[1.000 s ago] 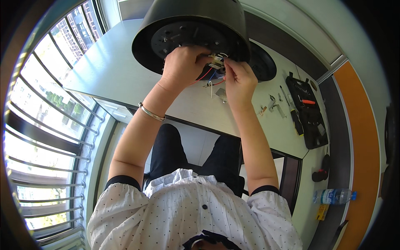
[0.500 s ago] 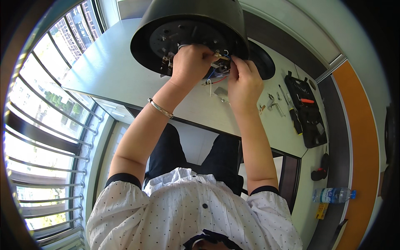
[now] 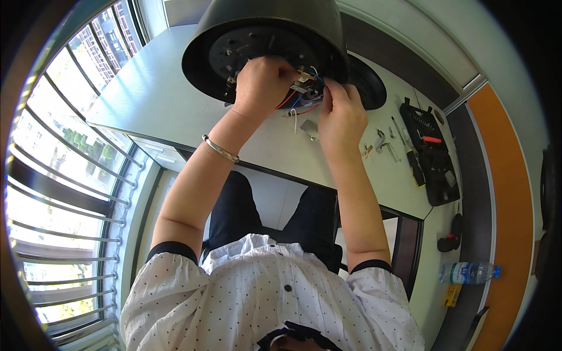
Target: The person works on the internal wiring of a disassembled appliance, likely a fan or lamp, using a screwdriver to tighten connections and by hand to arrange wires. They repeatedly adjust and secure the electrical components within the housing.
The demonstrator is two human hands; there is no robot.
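A dark, pot-shaped appliance [image 3: 275, 23] lies tipped with its open underside toward me, showing a round plate, metal brackets and wiring. My left hand [image 3: 261, 85] reaches inside with curled fingers, beside a small metal terminal bracket [image 3: 304, 80]; its fingertips are partly hidden, and what they grip cannot be made out. At the opening's right edge, my right hand [image 3: 344, 114] pinches at a thin blue wire [image 3: 318, 76] near the bracket. Red wires [image 3: 285, 100] and a white wire [image 3: 294, 120] hang below the bracket.
A dark round lid-like piece [image 3: 367, 85] lies behind my right hand. On the white table [image 3: 263, 143] are a metal plate [image 3: 309, 127], small metal parts [image 3: 383, 140], a screwdriver [image 3: 415, 168] and a black tool case [image 3: 436, 158]. A water bottle [image 3: 468, 273] lies farther right.
My left hand has shifted slightly left, away from the metal bracket, uncovering more of it and a red wire. The right hand has barely moved.
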